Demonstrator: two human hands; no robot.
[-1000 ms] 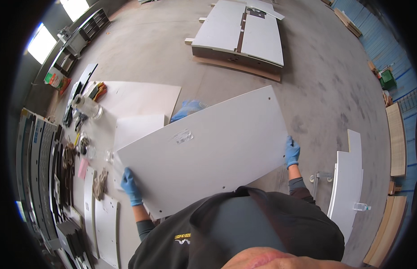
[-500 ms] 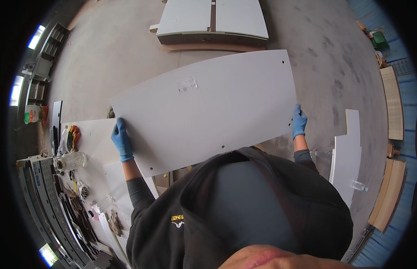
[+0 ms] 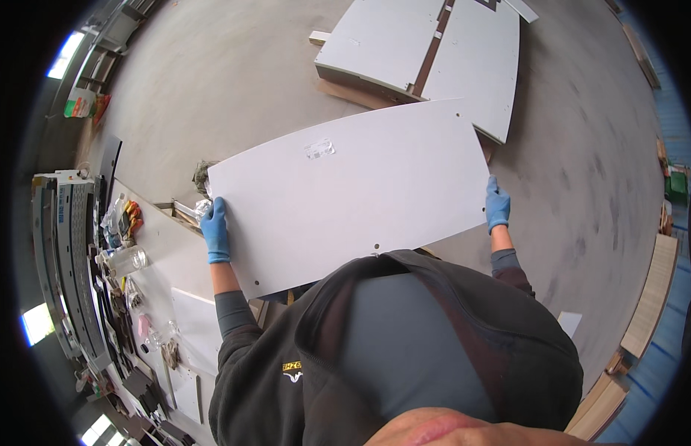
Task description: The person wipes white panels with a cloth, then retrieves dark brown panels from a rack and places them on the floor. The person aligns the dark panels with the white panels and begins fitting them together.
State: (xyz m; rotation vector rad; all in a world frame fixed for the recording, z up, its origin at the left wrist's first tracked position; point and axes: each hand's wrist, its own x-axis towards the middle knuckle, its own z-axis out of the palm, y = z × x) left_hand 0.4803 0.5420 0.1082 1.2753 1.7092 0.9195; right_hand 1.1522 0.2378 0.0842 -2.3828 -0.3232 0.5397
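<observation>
A large white furniture panel (image 3: 353,186) is held up in front of my body by its two short edges. It has a few small dark holes near its edges and a paper label (image 3: 320,149) on its upper part. My left hand (image 3: 215,232), in a blue glove, grips the left edge with the thumb on the face. The right edge is gripped by my right hand (image 3: 497,205), also in a blue glove. The fingers behind the panel are hidden. Beyond it on the floor lies a low white assembled unit (image 3: 472,67) with a brown strip down its middle.
On the left, a white board surface (image 3: 163,238) bears a clear plastic jar (image 3: 126,260), orange-handled tools and other small items. Stacked grey panels (image 3: 70,253) stand farther left. Wooden boards (image 3: 650,290) lie along the right, by blue sheeting (image 3: 661,297).
My view has turned rightward less than the floor things suggest in detail, but the white unit now appears larger and nearer. Both hands still hold the panel, whose far edge overlaps the unit in view.
</observation>
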